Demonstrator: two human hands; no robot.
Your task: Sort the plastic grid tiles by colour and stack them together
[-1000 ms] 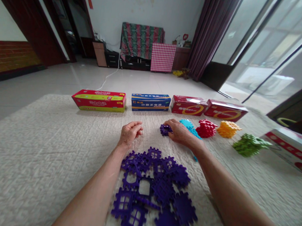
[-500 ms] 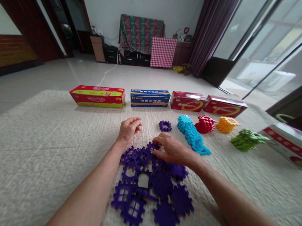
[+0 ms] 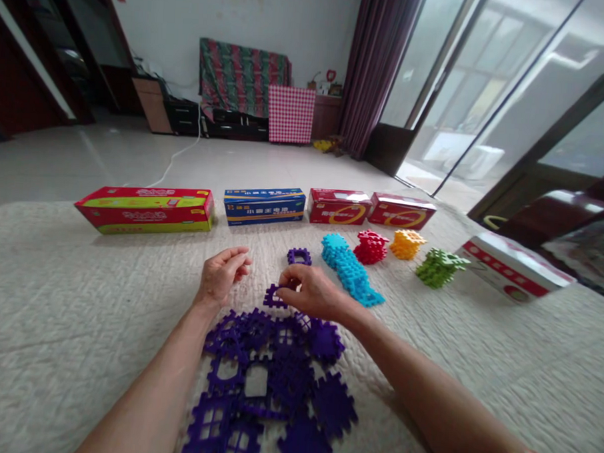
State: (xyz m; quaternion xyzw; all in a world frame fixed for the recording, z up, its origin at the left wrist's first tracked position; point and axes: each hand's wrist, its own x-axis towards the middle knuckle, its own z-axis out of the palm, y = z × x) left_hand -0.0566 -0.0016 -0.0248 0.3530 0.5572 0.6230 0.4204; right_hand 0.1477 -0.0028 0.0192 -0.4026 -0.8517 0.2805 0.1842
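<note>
My right hand (image 3: 306, 292) pinches a purple notched building tile (image 3: 273, 296) with a hole in its middle, held just above the far edge of the pile. Loose purple tiles (image 3: 290, 379), some solid and some with window cut-outs, lie overlapping in front of me. To the left, my left hand (image 3: 224, 274) hovers with its fingers curled together; whether anything is inside them is hidden. Beyond my right hand sits a small stack of purple tiles (image 3: 299, 256) with an open centre.
Right of the purple stack stand a leaning blue stack (image 3: 353, 272), a red stack (image 3: 371, 247), a yellow stack (image 3: 407, 244) and a green stack (image 3: 439, 268). Behind are a red-and-green box (image 3: 150, 210), a blue box (image 3: 263, 206), two red boxes (image 3: 339, 207) and a white-and-red box (image 3: 515, 266).
My right hand has taken a purple tile from the pile and lifted it away, toward the far side. My left hand stays curled close by. The view has turned to the right.
</note>
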